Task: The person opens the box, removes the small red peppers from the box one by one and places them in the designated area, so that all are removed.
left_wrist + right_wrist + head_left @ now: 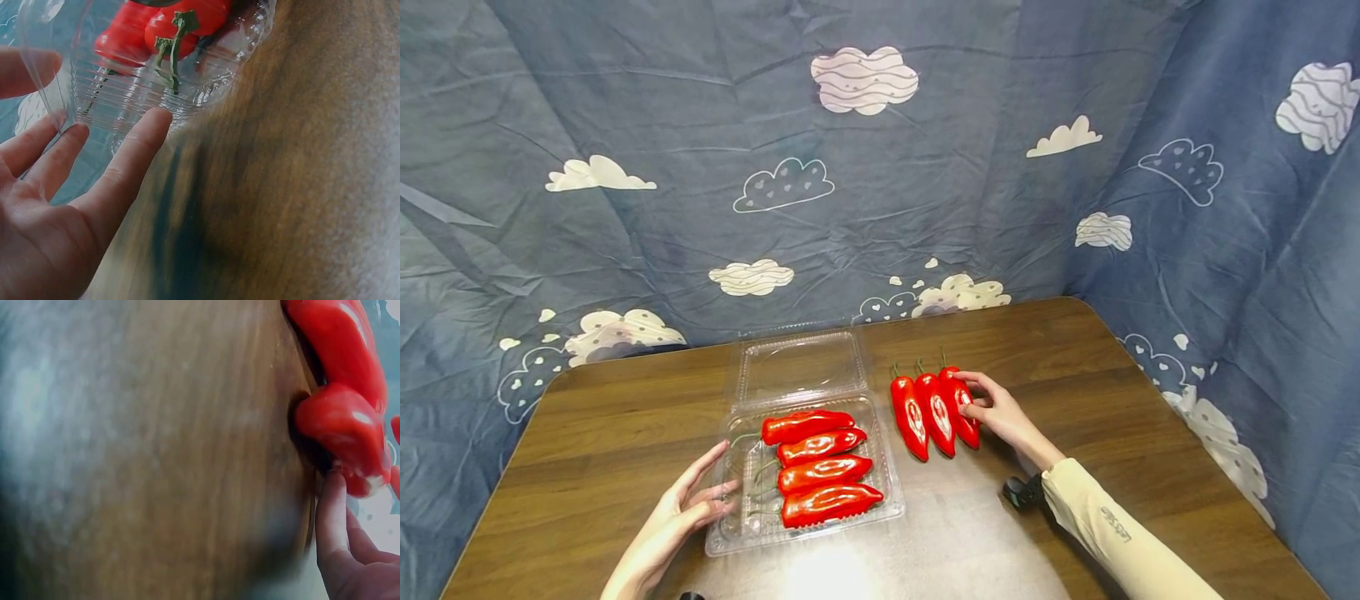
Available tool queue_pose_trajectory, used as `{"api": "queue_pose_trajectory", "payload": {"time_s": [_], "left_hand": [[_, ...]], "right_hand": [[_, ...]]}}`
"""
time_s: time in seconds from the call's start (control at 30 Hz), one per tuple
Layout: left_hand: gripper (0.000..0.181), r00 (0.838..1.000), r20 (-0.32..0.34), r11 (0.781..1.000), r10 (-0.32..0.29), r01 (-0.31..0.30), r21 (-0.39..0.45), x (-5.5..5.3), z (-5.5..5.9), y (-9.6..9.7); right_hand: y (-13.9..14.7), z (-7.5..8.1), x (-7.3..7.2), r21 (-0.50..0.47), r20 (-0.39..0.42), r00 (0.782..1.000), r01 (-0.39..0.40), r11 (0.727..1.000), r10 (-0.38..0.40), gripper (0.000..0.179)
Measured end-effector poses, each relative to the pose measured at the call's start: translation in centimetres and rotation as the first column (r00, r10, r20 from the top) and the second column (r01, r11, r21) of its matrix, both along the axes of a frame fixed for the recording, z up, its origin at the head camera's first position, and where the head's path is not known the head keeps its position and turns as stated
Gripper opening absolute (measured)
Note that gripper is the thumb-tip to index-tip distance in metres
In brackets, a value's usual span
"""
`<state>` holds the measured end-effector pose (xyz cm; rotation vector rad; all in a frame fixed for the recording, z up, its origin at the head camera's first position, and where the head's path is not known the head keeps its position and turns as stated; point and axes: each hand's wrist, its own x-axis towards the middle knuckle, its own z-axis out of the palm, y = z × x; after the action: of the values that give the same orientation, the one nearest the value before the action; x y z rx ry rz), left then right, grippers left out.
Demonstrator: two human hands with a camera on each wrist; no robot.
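Observation:
Four long red peppers lie side by side in a clear plastic clamshell box (891, 492), stems to the left; the nearest pepper (831, 506) is by the front rim. Beside the box's left wall is my left hand (681, 504), fingers spread and fairly straight. In the left wrist view its fingertips (159, 119) reach the ridged clear wall. Three more red peppers stand in a row to the right of the box. My right hand (1000, 417) grips the rightmost pepper (972, 433) between thumb and fingers; that pepper (344, 422) still lies against the table.
The clear lid (801, 367) is folded back toward the cloud-print curtain (925, 192) behind the wooden table (595, 433). Left of the gripped pepper lie the middle pepper (936, 412) and another pepper (910, 417). Light glares off the table front.

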<state>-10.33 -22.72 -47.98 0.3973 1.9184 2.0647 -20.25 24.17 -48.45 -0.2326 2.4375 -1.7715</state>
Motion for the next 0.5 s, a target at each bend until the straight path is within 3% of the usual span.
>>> {"api": "queue_pose_trajectory", "payload": {"time_s": [0.3,0.5], "left_hand": [[0.066,0.999,0.031,1.000,0.020,-0.019,-0.020,-0.2,0.1,0.2],[0.065,0.999,0.033,1.000,0.016,-0.016,-0.015,-0.1,0.1,-0.1]], "right_hand": [[0.7,0.9,-0.3,-0.016,-0.041,0.997,0.063,0.998,-0.064,0.045],[0.0,2.1,-0.4,-0.027,-0.057,0.997,0.056,0.998,-0.058,0.043]]}}
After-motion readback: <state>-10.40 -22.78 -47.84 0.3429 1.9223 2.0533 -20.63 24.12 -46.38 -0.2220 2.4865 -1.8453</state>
